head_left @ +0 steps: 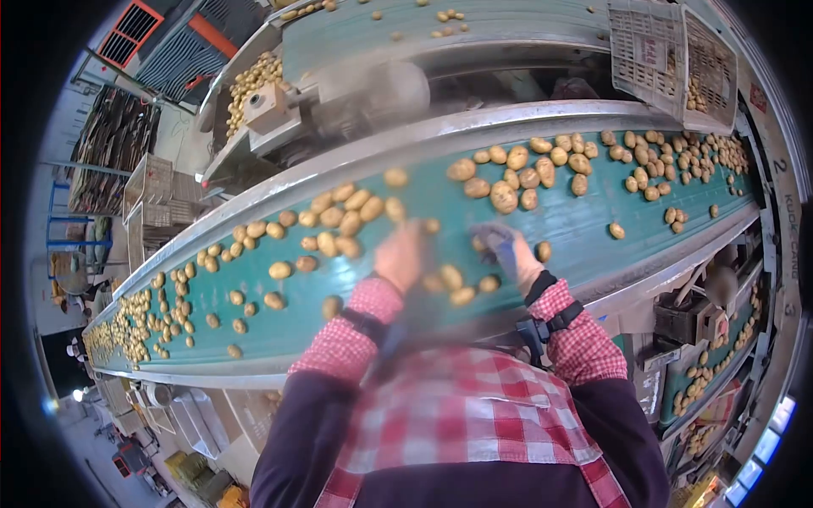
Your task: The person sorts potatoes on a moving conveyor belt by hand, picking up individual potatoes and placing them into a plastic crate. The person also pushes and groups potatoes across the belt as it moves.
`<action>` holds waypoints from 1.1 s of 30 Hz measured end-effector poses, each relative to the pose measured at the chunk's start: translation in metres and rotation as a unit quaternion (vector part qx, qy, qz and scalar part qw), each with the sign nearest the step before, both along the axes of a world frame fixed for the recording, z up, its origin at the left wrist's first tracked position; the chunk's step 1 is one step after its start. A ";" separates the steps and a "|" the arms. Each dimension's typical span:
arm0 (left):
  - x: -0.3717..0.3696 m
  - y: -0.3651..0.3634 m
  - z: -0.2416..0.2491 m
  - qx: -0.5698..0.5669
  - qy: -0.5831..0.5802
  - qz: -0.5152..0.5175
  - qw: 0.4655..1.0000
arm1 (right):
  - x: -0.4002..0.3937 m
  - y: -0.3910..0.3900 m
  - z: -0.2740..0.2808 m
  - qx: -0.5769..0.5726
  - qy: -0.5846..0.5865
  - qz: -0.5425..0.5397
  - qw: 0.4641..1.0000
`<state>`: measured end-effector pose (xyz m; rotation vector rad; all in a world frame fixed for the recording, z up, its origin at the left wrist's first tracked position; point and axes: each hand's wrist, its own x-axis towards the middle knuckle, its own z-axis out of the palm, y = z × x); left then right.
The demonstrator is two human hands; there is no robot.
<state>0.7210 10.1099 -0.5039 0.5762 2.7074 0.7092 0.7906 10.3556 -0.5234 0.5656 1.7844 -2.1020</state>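
A green conveyor belt (pixel 381 262) carries many loose potatoes past me. My left hand (pixel 400 256) is over the middle of the belt, smeared by motion, so its fingers cannot be read; potatoes (pixel 340 245) lie just to its left. My right hand (pixel 506 251), in a blue-grey glove, is to the right of it with fingers curled around a potato (pixel 478 243), which shows partly at the fingertips. Between and below the hands are several more potatoes (pixel 461 296), some blurred. A bunch of potatoes (pixel 504 198) rests beyond my right hand.
Metal rails (pixel 322 152) border the belt. A white plastic crate (pixel 648 63) stands at the far right side, above the belt. Another belt (pixel 508 19) with potatoes runs beyond, near a machine part (pixel 267 108). At lower right is a further belt (pixel 711 360) with potatoes.
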 end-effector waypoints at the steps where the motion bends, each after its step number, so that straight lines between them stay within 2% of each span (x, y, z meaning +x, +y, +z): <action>1: 0.007 -0.001 -0.023 0.039 0.088 -0.070 0.993 | -0.004 0.021 -0.007 -0.055 0.078 -0.038 0.995; 4: 0.028 0.026 -0.005 0.053 0.094 -0.132 0.985 | -0.057 0.063 0.025 0.118 0.110 -0.115 0.980; 5: 0.021 0.031 -0.012 0.104 0.060 -0.154 0.981 | -0.074 0.075 0.030 0.189 0.167 -0.116 0.961; 6: 0.011 0.040 -0.009 0.109 0.100 -0.150 0.978 | -0.088 0.086 0.033 0.258 0.220 -0.116 0.934; 7: -0.002 0.049 -0.002 0.116 0.140 -0.148 0.972 | -0.099 0.093 0.032 0.399 0.208 -0.047 0.892; 8: -0.015 0.066 0.012 0.134 0.144 -0.121 0.973 | -0.109 0.096 0.021 0.517 0.256 0.037 0.816; 9: -0.029 0.083 0.027 0.153 0.147 -0.094 0.973 | -0.111 0.090 0.014 0.579 0.280 0.092 0.760; 10: -0.045 0.101 0.042 0.177 0.115 -0.039 0.977 | -0.107 0.074 0.025 0.651 0.221 0.129 0.715; 11: -0.065 0.115 0.034 0.148 0.127 -0.031 0.980 | -0.106 0.065 0.029 0.673 0.198 0.226 0.675; 12: -0.086 0.126 0.020 0.119 0.141 -0.023 0.983 | -0.105 0.053 0.023 0.668 0.178 0.244 0.680; 14: -0.131 0.137 -0.021 0.070 0.187 -0.063 0.978 | -0.087 0.037 0.017 0.703 0.179 0.202 0.658; 15: -0.145 0.147 -0.031 0.048 0.214 -0.084 0.972 | -0.082 0.038 0.002 0.661 0.202 0.172 0.702; 18: -0.136 0.177 -0.012 -0.089 0.178 -0.102 0.975 | -0.051 0.059 0.003 0.583 0.206 0.193 0.762; 21: -0.119 0.194 0.005 -0.173 0.094 -0.117 0.973 | -0.001 0.079 -0.006 0.610 0.268 0.210 0.715; 24: -0.099 0.206 -0.001 -0.210 0.058 -0.123 0.968 | 0.033 0.104 0.003 0.525 0.268 0.226 0.776; 25: -0.092 0.207 -0.001 -0.220 0.045 -0.123 0.967 | 0.032 0.112 -0.002 0.486 0.223 0.286 0.795; 26: -0.084 0.205 -0.002 -0.233 0.032 -0.117 0.965 | 0.033 0.124 -0.001 0.364 0.166 0.252 0.881; 27: -0.075 0.200 -0.003 -0.200 0.029 -0.122 0.972 | 0.036 0.139 0.000 0.227 0.106 0.218 0.943; 28: -0.062 0.198 0.004 -0.126 -0.011 -0.102 0.987 | 0.040 0.149 0.002 0.081 0.040 0.185 0.979; 29: -0.048 0.198 0.011 -0.053 -0.050 -0.076 0.994 | 0.043 0.158 0.015 0.044 0.052 0.146 0.987; 30: -0.038 0.191 -0.027 0.059 0.014 -0.089 0.994 | 0.047 0.167 0.023 0.007 0.060 0.108 0.992; 31: -0.017 0.207 -0.010 0.170 0.113 -0.121 0.971 | 0.053 0.173 0.010 0.032 0.156 0.103 0.982; 33: 0.033 0.243 0.017 0.258 0.048 -0.028 0.965 | 0.060 0.179 -0.003 -0.197 0.180 0.023 0.964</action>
